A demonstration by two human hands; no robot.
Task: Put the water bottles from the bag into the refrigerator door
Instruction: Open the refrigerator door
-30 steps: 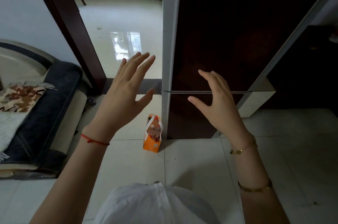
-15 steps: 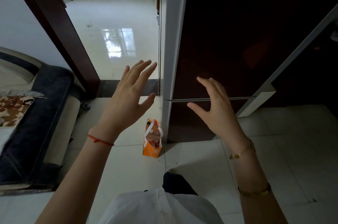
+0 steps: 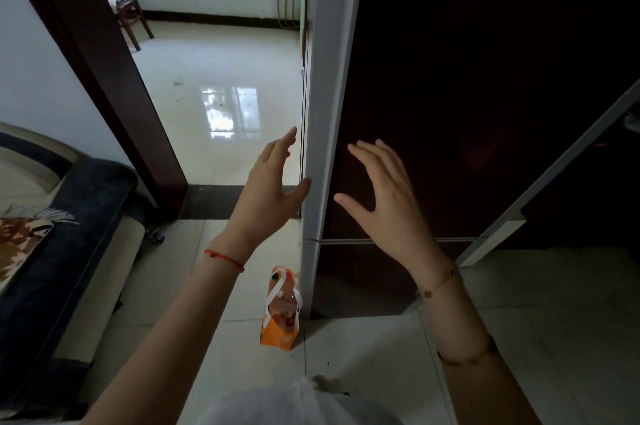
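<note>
A tall dark refrigerator [image 3: 450,95] with a pale grey side edge stands ahead, both its doors closed. An orange bag [image 3: 280,315] with white handles stands on the floor at the fridge's lower left corner; bottles show dimly inside. My left hand [image 3: 268,187] is raised with fingers straight, its thumb touching the grey left edge of the upper door. My right hand [image 3: 382,192] is spread in front of the dark door panel; whether it touches is unclear. Neither hand holds anything.
A dark sofa [image 3: 62,251] with a patterned cushion lies along the left. A dark wooden door frame [image 3: 104,71] opens onto a glossy tiled room with a chair [image 3: 128,12] at the back. Pale floor tiles [image 3: 536,338] spread to the right.
I have stepped closer to the fridge. Both hands moved forward and up; the left hand swung right until its thumb reached the door's left edge.
</note>
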